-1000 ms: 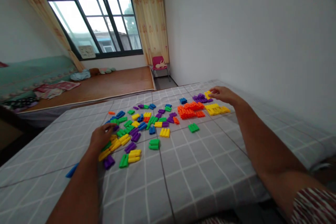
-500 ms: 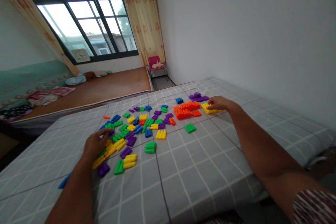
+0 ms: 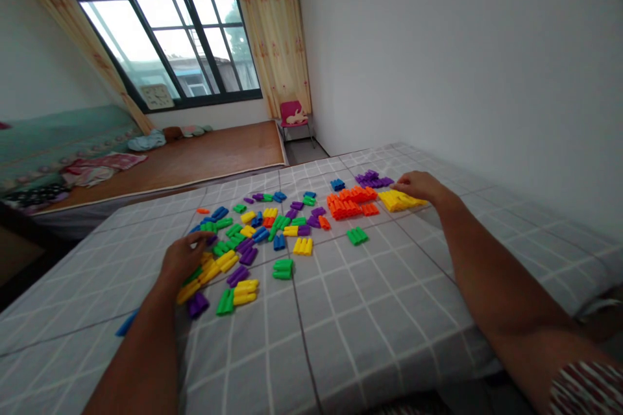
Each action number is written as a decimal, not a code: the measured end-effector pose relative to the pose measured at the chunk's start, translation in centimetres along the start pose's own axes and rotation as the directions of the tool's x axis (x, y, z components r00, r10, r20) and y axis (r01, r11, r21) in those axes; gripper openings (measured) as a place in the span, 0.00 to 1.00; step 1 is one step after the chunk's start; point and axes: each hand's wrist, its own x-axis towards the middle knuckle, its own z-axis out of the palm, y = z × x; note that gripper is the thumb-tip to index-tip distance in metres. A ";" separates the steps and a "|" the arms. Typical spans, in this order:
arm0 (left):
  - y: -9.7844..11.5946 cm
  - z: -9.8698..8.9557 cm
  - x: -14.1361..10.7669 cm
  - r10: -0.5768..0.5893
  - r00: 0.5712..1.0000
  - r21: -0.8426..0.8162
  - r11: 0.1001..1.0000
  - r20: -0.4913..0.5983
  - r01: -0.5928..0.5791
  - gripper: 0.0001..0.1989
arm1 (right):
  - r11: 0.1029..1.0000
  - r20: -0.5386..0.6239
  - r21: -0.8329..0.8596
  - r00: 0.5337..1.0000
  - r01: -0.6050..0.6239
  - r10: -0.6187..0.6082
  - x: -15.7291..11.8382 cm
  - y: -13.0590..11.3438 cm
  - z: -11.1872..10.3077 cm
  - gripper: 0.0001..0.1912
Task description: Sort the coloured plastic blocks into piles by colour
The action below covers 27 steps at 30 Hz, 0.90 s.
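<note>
Many small plastic tube-shaped building blocks lie on the checked cloth. On the left, my left hand [image 3: 183, 259] bends over the loose heap, thumb and fingers closed around a purple block [image 3: 212, 239]. Yellow blocks [image 3: 210, 268] and another purple block [image 3: 197, 305] lie beside and below its wrist. My right hand [image 3: 422, 187] hovers just above a pile of yellow blocks [image 3: 399, 200], its fingers loosely bent and apart, with no block visible in them. Left of that pile sit stacked orange blocks [image 3: 344, 205], and behind it purple blocks [image 3: 372, 179].
The grey checked cloth [image 3: 360, 311] covers the surface before me. Small blue blocks [image 3: 337, 185] and green blocks [image 3: 357, 236] lie near the orange stack. A white wall [image 3: 462, 78] rises at the right. Farther back are a brown bed mat [image 3: 228, 149] and a red chair [image 3: 292, 111].
My right hand has lifted slightly off the yellow pile, uncovering more of it. My left hand stays by the heap at the purple block. The whole view has shifted a little.
</note>
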 end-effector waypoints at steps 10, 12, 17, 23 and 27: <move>-0.4 -1.1 -0.3 0.008 0.978 -0.252 0.966 -0.208 -0.061 0.16 | 0.903 -0.469 0.219 0.851 0.371 -0.236 -1.9 -7.4 -0.1 0.16; -0.6 -1.1 -0.4 -0.049 0.976 -0.345 0.938 -0.214 -0.029 0.16 | 0.820 -0.437 0.250 0.816 0.515 -0.379 -2.9 -11.4 -0.4 0.15; -1.4 -0.2 -0.4 -0.115 0.960 -0.470 0.882 -0.257 -0.020 0.16 | 0.491 -0.206 0.322 0.566 0.809 -0.798 -6.2 -23.1 1.1 0.12; -2.3 0.7 -0.2 -0.159 0.946 -0.540 0.841 -0.284 -0.020 0.15 | 0.353 -0.014 0.294 0.373 0.888 -0.928 -8.2 -35.1 5.1 0.10; -2.3 1.0 -0.1 -0.174 0.943 -0.563 0.826 -0.282 -0.016 0.15 | 0.482 0.060 0.172 0.479 0.859 -0.876 -8.7 -40.1 6.7 0.16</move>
